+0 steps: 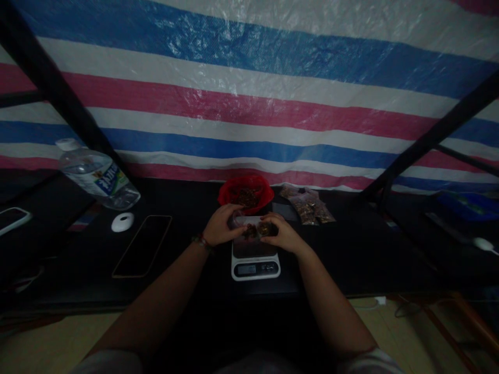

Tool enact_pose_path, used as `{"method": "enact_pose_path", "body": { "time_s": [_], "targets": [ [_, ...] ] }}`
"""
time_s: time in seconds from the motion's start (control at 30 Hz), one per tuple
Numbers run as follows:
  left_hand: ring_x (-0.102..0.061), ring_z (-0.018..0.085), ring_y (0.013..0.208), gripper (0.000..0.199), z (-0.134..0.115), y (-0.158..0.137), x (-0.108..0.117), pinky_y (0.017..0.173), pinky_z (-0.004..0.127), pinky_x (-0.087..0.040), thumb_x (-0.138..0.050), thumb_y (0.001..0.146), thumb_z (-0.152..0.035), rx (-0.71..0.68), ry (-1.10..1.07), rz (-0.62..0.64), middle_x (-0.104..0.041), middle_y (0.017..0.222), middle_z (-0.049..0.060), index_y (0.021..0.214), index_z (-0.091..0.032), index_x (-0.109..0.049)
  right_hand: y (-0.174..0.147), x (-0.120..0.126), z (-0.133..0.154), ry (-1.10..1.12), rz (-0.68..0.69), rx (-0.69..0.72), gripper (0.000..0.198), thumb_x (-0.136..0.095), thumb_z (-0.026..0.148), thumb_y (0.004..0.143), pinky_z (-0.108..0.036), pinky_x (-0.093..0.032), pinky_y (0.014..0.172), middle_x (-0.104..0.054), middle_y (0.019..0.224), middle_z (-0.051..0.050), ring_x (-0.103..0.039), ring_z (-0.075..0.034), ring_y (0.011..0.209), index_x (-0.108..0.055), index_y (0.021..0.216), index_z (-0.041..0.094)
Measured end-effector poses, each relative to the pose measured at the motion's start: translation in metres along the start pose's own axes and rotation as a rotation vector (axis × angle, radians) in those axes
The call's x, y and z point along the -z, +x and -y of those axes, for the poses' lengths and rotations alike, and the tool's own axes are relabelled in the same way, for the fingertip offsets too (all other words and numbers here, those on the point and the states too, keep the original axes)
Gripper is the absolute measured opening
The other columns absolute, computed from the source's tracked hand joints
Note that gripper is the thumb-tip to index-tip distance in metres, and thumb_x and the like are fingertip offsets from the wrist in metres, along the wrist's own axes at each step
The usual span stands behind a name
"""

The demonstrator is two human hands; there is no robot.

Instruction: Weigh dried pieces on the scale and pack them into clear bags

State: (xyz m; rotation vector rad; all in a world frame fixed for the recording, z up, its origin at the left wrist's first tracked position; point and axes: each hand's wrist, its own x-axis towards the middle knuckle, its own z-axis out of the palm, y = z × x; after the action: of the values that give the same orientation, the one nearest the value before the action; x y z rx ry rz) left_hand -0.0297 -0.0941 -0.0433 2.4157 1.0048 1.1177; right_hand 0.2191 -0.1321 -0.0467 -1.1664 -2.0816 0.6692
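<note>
A white digital kitchen scale (pixel 255 267) stands on the black table with its small display lit. Above its platform, my left hand (pixel 223 227) curls its fingers round a see-through plastic piece (pixel 236 219), whose exact kind is unclear in the dim light. My right hand (pixel 286 236) grips a small clear plastic container (pixel 265 229) with brown dried bits in it. Between the hands lies a little heap of brown dried pieces (pixel 250 231). Just behind, a red plastic bowl or bag (pixel 266 193) holds more of these pieces.
Several clear bags of brown pieces (pixel 307 208) lie behind my right hand. To the left are a phone (pixel 143 246), a white oval object (pixel 122 222) and a tilted clear bottle (pixel 99 176). Dark metal bars (pixel 424 140) and a striped plastic sheet (pixel 249 98) bound the table.
</note>
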Motion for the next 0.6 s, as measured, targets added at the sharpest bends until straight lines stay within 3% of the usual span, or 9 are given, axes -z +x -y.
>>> {"method": "enact_pose_path", "body": {
  "time_s": [0.23,0.33,0.43,0.6],
  "targets": [
    [-0.060,0.025,0.098,0.059,-0.001,0.000,-0.006,0.087,0.041,-0.049,-0.072,0.069,-0.039,0.003,-0.019,-0.005,-0.063,0.106,0.010,0.120,-0.018,-0.053,0.022,0.009,0.011,0.247,-0.109,-0.015,0.039,-0.070,0.025,0.071,-0.038,-0.048,0.089,-0.064,0.105,-0.007,-0.062,-0.020,0.097,-0.058,0.107,0.018],
    [-0.060,0.025,0.098,0.059,-0.002,0.001,-0.007,0.087,0.042,-0.048,-0.072,0.069,-0.041,0.007,-0.017,-0.017,-0.063,0.107,0.010,0.120,-0.018,-0.053,0.039,0.005,0.017,0.311,-0.138,0.017,0.043,-0.070,0.023,0.070,-0.035,-0.049,0.089,-0.063,0.109,-0.008,-0.063,-0.019,0.099,-0.056,0.110,0.019],
    [-0.060,0.026,0.099,0.058,-0.004,0.002,-0.008,0.087,0.042,-0.048,-0.072,0.068,-0.040,0.016,-0.020,-0.031,-0.063,0.108,0.010,0.119,-0.019,-0.053,0.049,-0.005,0.023,0.288,-0.142,-0.005,0.048,-0.072,0.021,0.066,-0.033,-0.050,0.087,-0.064,0.106,-0.006,-0.064,-0.018,0.097,-0.054,0.110,0.020],
    [-0.060,0.026,0.099,0.059,-0.003,0.001,-0.009,0.086,0.041,-0.049,-0.072,0.068,-0.041,0.061,-0.014,-0.102,-0.062,0.108,0.011,0.119,-0.018,-0.052,0.049,-0.012,0.031,0.086,-0.156,0.040,0.032,-0.073,0.023,0.067,-0.032,-0.052,0.079,-0.066,0.093,-0.003,-0.064,-0.017,0.086,-0.060,0.096,0.018]
  ]
}}
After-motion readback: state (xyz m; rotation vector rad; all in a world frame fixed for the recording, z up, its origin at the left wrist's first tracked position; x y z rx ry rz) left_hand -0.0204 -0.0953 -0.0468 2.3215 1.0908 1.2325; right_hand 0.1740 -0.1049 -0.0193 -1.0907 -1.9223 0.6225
